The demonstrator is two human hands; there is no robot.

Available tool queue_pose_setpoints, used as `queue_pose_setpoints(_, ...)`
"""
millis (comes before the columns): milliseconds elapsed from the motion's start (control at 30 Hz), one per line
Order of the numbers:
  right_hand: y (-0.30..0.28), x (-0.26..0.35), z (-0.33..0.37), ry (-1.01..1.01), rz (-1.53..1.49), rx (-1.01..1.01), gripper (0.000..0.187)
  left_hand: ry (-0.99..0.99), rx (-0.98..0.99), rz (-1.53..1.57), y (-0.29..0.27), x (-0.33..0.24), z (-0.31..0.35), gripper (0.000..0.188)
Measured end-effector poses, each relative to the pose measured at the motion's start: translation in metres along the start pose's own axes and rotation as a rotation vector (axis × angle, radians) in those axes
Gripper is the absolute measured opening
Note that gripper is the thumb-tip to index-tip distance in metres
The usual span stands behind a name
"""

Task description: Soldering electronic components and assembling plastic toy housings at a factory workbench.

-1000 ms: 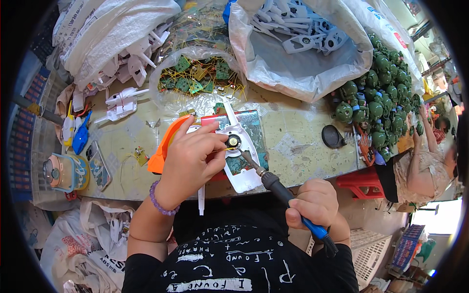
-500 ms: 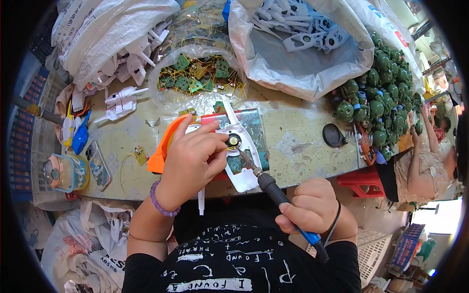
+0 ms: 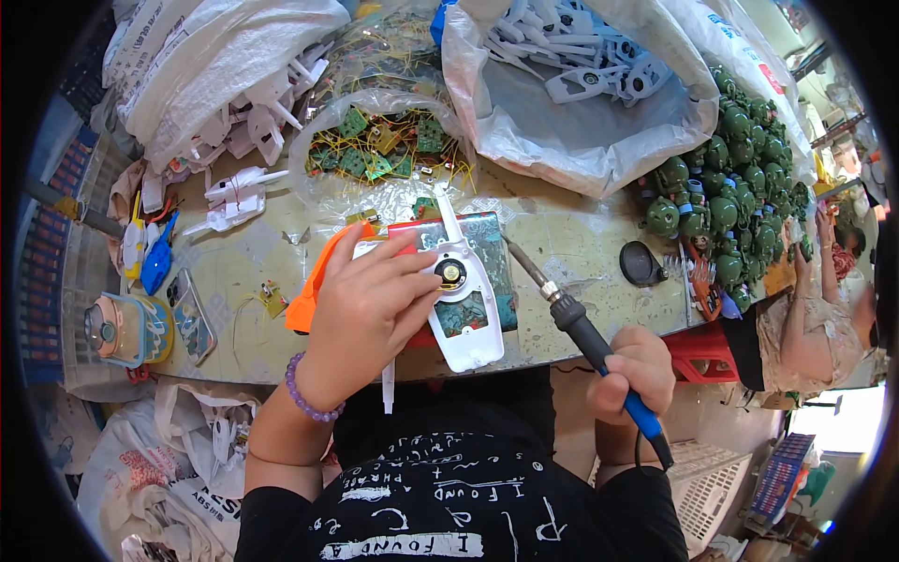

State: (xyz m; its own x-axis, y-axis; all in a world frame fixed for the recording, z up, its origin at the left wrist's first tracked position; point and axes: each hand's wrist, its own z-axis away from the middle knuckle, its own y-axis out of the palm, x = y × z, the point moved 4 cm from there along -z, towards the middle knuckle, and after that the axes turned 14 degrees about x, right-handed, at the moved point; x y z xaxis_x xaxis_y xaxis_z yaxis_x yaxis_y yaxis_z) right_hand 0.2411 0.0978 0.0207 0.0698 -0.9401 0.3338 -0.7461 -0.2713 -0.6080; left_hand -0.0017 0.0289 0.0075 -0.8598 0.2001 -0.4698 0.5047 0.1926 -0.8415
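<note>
A white plastic shell half (image 3: 466,348) with a long narrow handle lies in front of me, on a red-edged, teal-patterned flat piece (image 3: 503,281). A small round speaker (image 3: 450,273) with a black rim sits in its middle. My left hand (image 3: 370,295), with a purple bead bracelet, reaches over the shell's left side. Its fingers are stretched out, the tips beside the speaker; what lies under them is hidden. My right hand (image 3: 637,375) is closed round a soldering iron (image 3: 582,328) with a blue and black grip, its tip raised right of the shell and apart from it.
An orange plastic part (image 3: 314,295) lies left of the shell. Behind are a bag of green circuit boards (image 3: 375,155) and a sack (image 3: 590,169) of white shells. Right stand many dark green figures (image 3: 721,187) and a black oval dish (image 3: 641,263). A phone (image 3: 192,314) lies left.
My right hand has drawn the soldering iron back to the right, off the speaker area. The fingers of my left hand have straightened from a pinch beside the speaker.
</note>
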Motion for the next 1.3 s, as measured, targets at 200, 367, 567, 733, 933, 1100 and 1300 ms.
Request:
queue_pose_setpoints(200,0.011,-0.011,0.02,0.134,-0.069,-0.166,0.013,-0.121,0.018,0.016,-0.008,-0.005,0.016,0.018)
queue_pose_setpoints(367,0.012,-0.013,0.023,0.182,-0.15,-0.238,0.012,-0.176,-0.08,0.047,-0.008,-0.004,0.031,0.015)
queue_pose_setpoints(567,0.021,-0.012,0.025,0.235,-0.09,-0.287,0.02,-0.169,-0.193,0.088,-0.004,-0.007,0.039,0.013)
queue_pose_setpoints(733,0.014,-0.014,0.032,0.216,-0.182,-0.278,0.013,-0.146,-0.149,0.006,-0.004,-0.019,0.025,0.013)
queue_pose_setpoints(933,0.013,-0.014,0.036,0.218,-0.183,-0.289,0.014,-0.082,-0.103,-0.136,-0.003,-0.028,0.012,0.012)
queue_pose_setpoints(1100,0.015,-0.01,0.033,0.265,-0.133,-0.309,0.023,-0.07,-0.128,-0.098,0.005,-0.03,-0.002,0.011)
queue_pose_setpoints(1300,0.002,-0.006,0.024,0.143,-0.191,-0.212,0.014,-0.052,-0.049,-0.146,0.012,-0.027,-0.005,0.01)
